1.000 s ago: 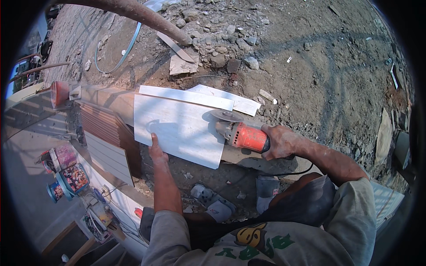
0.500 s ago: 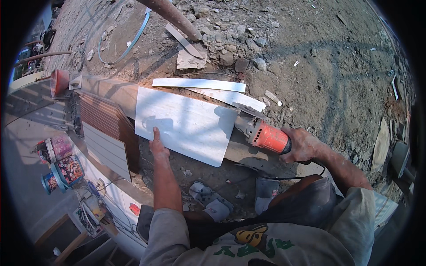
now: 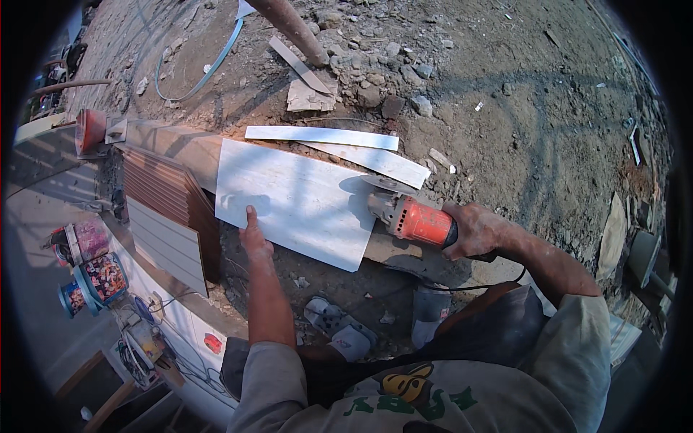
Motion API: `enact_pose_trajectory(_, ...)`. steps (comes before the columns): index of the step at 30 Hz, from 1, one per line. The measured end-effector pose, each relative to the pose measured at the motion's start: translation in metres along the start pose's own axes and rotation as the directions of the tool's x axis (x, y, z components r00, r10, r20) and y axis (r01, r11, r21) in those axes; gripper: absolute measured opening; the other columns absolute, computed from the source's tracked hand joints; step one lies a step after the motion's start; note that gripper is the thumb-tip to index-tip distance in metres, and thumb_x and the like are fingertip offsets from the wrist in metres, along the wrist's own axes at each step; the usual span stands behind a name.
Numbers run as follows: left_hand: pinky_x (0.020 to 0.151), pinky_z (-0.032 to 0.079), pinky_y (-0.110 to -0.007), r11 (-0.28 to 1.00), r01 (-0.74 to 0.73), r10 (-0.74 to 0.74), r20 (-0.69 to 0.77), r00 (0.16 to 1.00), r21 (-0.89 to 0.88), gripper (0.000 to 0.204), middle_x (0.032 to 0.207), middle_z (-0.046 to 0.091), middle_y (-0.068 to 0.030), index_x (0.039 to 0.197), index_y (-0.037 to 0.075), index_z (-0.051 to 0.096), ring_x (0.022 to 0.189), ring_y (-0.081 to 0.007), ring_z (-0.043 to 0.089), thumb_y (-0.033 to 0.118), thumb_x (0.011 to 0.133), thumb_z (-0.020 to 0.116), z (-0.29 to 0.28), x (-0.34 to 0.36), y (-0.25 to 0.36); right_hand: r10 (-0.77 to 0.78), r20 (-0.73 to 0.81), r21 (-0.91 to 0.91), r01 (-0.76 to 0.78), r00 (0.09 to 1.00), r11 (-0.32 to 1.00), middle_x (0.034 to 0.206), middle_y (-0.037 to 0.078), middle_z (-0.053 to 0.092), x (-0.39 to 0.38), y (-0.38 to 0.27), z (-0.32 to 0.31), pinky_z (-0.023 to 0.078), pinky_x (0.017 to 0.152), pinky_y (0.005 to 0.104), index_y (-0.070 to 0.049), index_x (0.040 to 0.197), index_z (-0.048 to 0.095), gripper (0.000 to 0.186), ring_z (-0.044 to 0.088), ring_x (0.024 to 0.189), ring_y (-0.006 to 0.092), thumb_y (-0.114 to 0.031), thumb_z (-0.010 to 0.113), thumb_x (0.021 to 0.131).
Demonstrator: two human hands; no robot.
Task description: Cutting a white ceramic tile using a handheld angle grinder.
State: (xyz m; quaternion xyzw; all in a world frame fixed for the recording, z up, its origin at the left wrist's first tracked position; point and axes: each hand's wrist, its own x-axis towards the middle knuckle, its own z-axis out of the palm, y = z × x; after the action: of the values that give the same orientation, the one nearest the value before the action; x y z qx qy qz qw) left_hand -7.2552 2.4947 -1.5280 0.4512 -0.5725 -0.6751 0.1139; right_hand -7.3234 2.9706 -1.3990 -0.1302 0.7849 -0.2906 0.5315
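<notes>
My left hand [image 3: 256,242] grips the near edge of a white rectangular tile [image 3: 296,202], thumb on top, fingers hidden beneath. My right hand [image 3: 471,229] is wrapped round the body of a red angle grinder [image 3: 422,222]; its disc is at the tile's right end, over its shadow, and whether it touches cannot be told. Two narrow white strips [image 3: 321,135] lie just beyond the tile. The tile rests across a dusty concrete ledge [image 3: 177,148], and the grinder's black cord hangs below my right hand.
Stacked brown and pale tiles [image 3: 162,249] lean at left, near an orange container [image 3: 92,131]. Buckets [image 3: 101,278] and tangled cables lie lower left. A rusty pipe [image 3: 289,29] slants over rubble [image 3: 411,72] ahead. My feet [image 3: 339,332] are below the tile.
The grinder shifted right half a second ago and has since come back slightly leftward toward the tile. My left hand keeps its grip, and the view has shifted slightly.
</notes>
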Motion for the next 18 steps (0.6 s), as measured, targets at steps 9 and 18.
enact_pose_trajectory(9, 0.091, 0.051, -0.044, 1.0, -0.023, 0.023, -0.015, 1.0, -0.007, 0.058, 0.124, 0.057, -0.0131, 0.13, 0.0, 0.048, 0.109, -0.0273, 0.059, 0.028, 0.085, 0.073, -0.001, 0.001, 0.008, -0.002, -0.032, -0.028, 0.001, 0.999, 1.0, 0.088, 0.023, 0.065, 0.016, -0.021, 0.0, 0.05, 0.08, 0.0439, 0.001, 0.106, 0.057, 0.06, 0.065, 0.089, 0.0374, -0.029, 0.075, 0.058)
enact_pose_trajectory(18, 0.091, 0.051, -0.044, 1.0, 0.017, -0.017, -0.044, 0.999, -0.012, 0.059, 0.125, 0.056, -0.0136, 0.129, -0.002, 0.049, 0.109, -0.0281, 0.059, 0.028, 0.084, 0.074, -0.007, -0.007, 0.01, -0.1, -0.053, -0.029, 0.098, 0.994, 0.995, 0.092, 0.02, 0.065, 0.039, -0.042, 0.006, 0.05, 0.081, 0.0412, 0.001, 0.108, 0.058, 0.062, 0.064, 0.089, 0.0335, -0.032, 0.076, 0.058)
